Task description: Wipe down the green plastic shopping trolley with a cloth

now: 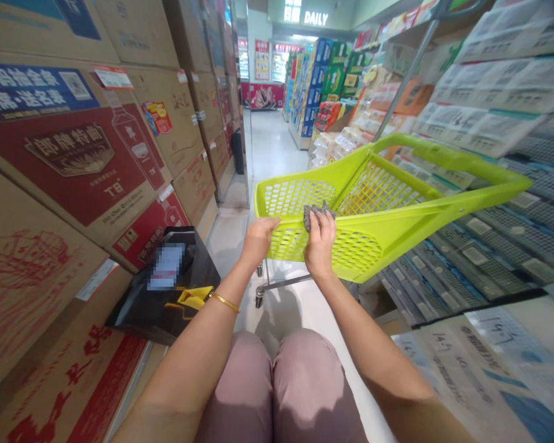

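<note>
A lime-green plastic shopping cart stands sideways before me, its handle end off to the right. My left hand is closed over the rim near the cart's narrow left end. With my right hand I press a crumpled grey cloth onto the upper edge of the near side wall. The cloth bunches under the fingers and pokes out above the rim. A caster wheel shows below the basket.
Stacked cardboard cartons line the left side. A black box with a phone and a yellow item on it stands near my left forearm. Packaged goods fill the right side. The tiled aisle floor runs ahead.
</note>
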Motion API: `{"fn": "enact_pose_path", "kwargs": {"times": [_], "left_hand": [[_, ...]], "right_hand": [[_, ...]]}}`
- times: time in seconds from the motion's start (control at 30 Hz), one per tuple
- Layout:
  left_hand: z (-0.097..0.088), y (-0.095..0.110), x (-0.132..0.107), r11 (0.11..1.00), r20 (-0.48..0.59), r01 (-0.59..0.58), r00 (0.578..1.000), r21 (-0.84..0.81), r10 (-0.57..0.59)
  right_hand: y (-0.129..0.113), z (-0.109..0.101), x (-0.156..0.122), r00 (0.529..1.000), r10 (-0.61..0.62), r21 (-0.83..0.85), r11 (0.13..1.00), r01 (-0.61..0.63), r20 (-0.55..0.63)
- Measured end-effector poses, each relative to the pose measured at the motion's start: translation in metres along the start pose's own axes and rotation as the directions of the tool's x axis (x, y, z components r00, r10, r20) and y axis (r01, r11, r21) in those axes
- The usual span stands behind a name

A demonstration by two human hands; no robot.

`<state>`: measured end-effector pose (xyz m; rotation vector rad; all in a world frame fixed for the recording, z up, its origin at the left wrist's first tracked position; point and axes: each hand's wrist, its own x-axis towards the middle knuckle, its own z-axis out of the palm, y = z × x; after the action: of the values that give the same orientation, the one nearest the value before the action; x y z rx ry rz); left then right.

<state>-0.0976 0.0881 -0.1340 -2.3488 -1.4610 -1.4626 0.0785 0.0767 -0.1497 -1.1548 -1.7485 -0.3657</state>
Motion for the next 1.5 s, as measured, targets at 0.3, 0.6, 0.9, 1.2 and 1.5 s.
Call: {"fn": "enact_pose_path", "kwargs": {"times": [0.3, 0.6, 0.9, 1.2, 1.5], "left_hand": [[-0.004, 0.002, -0.001, 0.994, -0.050, -0.104, 0.993, 0.021, 0.105], [0.001, -0.004, 0.002, 0.997, -0.033, -0.074, 0.997, 0.027, 0.074], [0.021, -0.009, -0.017, 0.993, -0.077, -0.042, 0.996, 0.107, 0.051], [0.026, -0.009, -0.022, 0.991, -0.099, -0.070, 0.992, 0.112, 0.082], [0.044, -0.015, -0.053, 0.992, -0.180, 0.005, 0.983, 0.124, 0.018]], "right_hand": [[-0.039, 0.041, -0.009, 0.968, -0.242, -0.071, 0.967, 0.246, 0.065], [0.005, 0.013, -0.003, 0.973, -0.187, -0.126, 0.977, 0.170, -0.137], [-0.011, 0.036, -0.011, 0.992, -0.126, -0.079, 0.989, 0.127, 0.018], [0.001, 0.052, -0.037, 0.969, -0.246, -0.173, 0.954, 0.244, 0.013], [0.003, 0.053, -0.083, 0.945, -0.252, -0.079, 0.959, 0.273, 0.207]]}}
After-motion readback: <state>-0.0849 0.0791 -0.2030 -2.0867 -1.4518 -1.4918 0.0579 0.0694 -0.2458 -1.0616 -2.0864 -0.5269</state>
